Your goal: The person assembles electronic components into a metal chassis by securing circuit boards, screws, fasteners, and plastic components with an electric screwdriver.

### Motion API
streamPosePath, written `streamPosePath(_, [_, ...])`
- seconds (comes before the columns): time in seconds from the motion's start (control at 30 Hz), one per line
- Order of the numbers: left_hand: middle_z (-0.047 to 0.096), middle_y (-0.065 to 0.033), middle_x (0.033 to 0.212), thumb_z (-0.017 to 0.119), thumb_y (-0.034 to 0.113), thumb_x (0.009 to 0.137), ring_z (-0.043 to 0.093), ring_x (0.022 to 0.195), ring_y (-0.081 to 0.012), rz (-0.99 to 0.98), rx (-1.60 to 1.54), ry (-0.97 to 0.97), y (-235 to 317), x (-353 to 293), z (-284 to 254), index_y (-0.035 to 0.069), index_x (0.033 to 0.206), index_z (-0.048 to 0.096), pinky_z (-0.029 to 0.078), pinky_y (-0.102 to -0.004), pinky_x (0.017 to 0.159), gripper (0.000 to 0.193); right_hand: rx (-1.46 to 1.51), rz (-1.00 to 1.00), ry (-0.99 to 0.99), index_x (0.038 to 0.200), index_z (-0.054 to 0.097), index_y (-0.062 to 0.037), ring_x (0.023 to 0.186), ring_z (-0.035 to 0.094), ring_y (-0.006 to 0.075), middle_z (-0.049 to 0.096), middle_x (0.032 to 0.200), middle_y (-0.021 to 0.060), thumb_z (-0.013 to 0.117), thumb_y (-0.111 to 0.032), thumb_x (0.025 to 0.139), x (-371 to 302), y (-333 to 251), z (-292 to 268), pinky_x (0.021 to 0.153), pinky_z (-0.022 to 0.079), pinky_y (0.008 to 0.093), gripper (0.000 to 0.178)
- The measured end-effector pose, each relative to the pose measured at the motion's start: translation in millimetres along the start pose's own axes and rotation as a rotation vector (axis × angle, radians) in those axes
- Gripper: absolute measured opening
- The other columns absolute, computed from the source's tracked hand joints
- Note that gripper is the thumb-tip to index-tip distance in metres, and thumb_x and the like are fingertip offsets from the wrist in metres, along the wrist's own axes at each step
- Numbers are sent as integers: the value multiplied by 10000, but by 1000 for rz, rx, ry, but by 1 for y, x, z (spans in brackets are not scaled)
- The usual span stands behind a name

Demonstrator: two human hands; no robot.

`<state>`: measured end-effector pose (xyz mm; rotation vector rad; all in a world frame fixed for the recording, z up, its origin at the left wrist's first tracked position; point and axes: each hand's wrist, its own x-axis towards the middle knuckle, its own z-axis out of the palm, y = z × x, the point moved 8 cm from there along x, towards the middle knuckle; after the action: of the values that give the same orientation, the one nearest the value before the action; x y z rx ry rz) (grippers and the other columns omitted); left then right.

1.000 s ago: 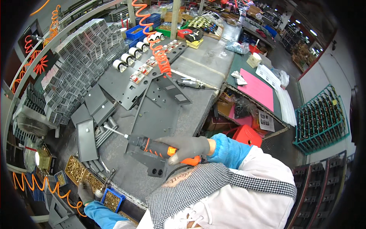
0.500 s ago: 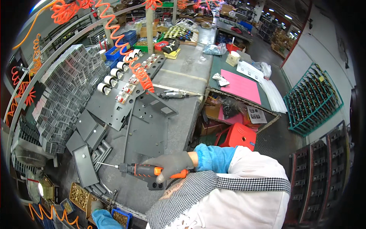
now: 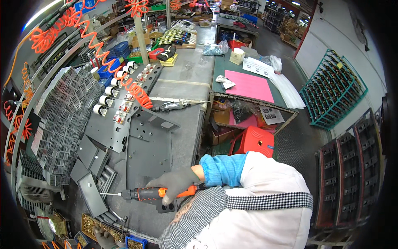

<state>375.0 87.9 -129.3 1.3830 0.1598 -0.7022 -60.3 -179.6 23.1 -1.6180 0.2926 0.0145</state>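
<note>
- The grey counter [image 3: 184,79] is seen running from the lower left toward the far end, with a strip of tape across it.
- A large stack of grey metal brackets [image 3: 62,112] is piled along the counter's left side.
- A flat grey metal plate [image 3: 147,153] with bent edges and holes is laid near the counter's middle, beside a long panel [image 3: 120,112] fitted with white rollers.
- An orange coiled hose [image 3: 120,70] is hung above the panel.
- A red stool [image 3: 255,141] is placed beside the counter, under a pink sheet.
- An orange and black screwdriver [image 3: 155,193] is held level at the counter's near edge, its shaft pointed left toward a small grey plate [image 3: 91,193].
- The right hand [image 3: 176,182], in a grey glove, is closed around the screwdriver's handle.
- The left hand [image 3: 103,236], also gloved, is set at a tray of brass screws [image 3: 89,224]; whether anything is gripped cannot be told.
</note>
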Motion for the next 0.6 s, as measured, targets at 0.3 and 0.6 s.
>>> streamPosePath(0.3, [565, -9, 847, 557, 360, 1030, 468, 602, -106, -159, -488, -714, -26, -84, 129, 55, 1054, 605, 372, -253, 478, 310, -9, 58, -286, 1403, 456, -50, 945, 594, 242, 585, 1078, 106, 720, -255, 717, 26, 12, 46, 807, 494, 387, 763])
streamPosePath(0.6, [446, 58, 654, 592, 370, 1010, 354, 525, -35, 136, 40, -574, -15, -134, 148, 101, 941, 544, 303, -194, 469, 282, 11, 153, -367, 1422, 456, -46, 979, 598, 250, 595, 1122, 129, 743, -276, 734, 23, 26, 50, 846, 490, 378, 780])
